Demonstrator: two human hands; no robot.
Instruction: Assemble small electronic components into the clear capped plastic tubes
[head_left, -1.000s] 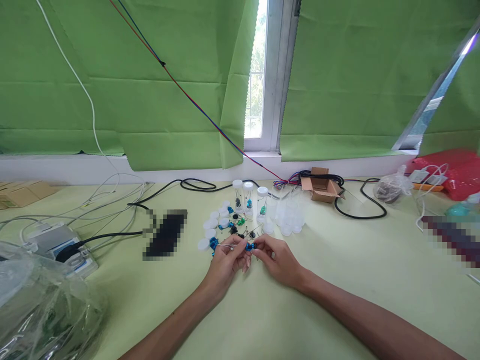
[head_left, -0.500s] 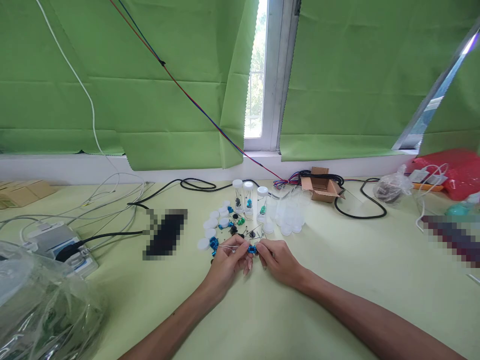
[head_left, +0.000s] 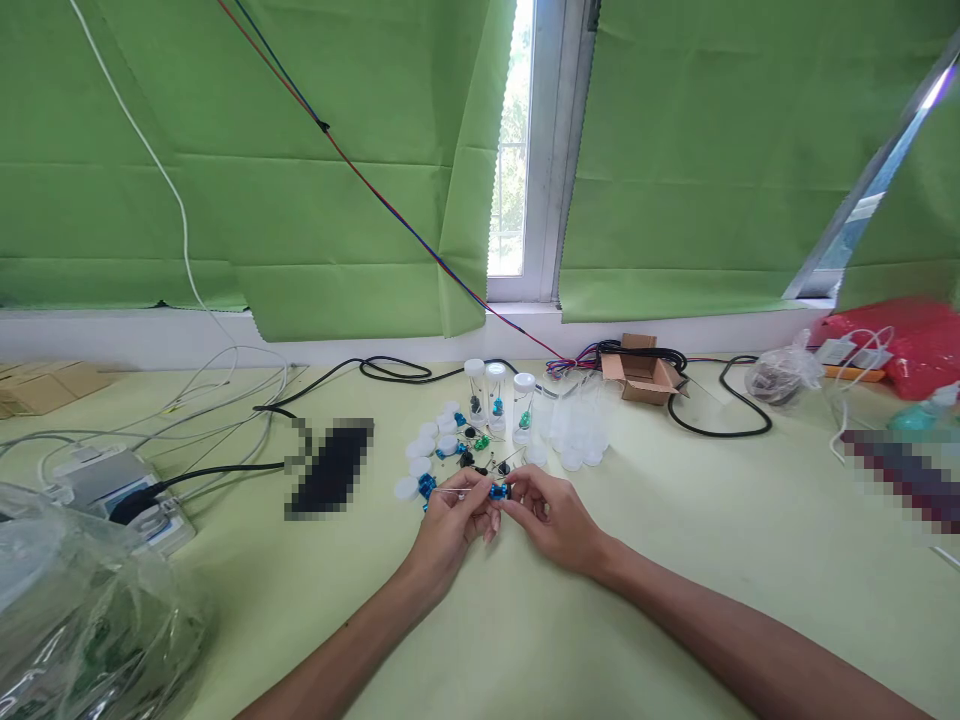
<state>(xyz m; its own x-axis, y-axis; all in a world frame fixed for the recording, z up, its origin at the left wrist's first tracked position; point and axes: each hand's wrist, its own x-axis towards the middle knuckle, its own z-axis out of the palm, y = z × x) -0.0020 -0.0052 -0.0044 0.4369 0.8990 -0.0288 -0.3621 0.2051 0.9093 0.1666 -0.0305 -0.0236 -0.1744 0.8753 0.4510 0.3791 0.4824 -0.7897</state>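
Observation:
My left hand (head_left: 456,522) and my right hand (head_left: 553,516) meet over the yellow-green table (head_left: 675,560), fingers pinched together on a small blue part with thin wire legs (head_left: 499,491). A second blue part (head_left: 427,487) lies just left of my left hand. Behind the hands stand three capped clear tubes (head_left: 496,397) with small coloured parts inside. White round caps (head_left: 420,452) and several loose blue, green and black parts (head_left: 474,445) lie between the tubes and my hands. A cluster of empty clear tubes (head_left: 576,430) stands to the right.
An open cardboard box (head_left: 643,373) and black cables (head_left: 720,415) sit at the back right, with a bag (head_left: 780,375) and red packaging (head_left: 911,340) beyond. Crinkled clear plastic (head_left: 82,610) and a grey device (head_left: 112,485) are at the left, with white cables behind.
Both hands dipped slightly toward the table half a second ago and are back up a little now, still pinching the same blue part.

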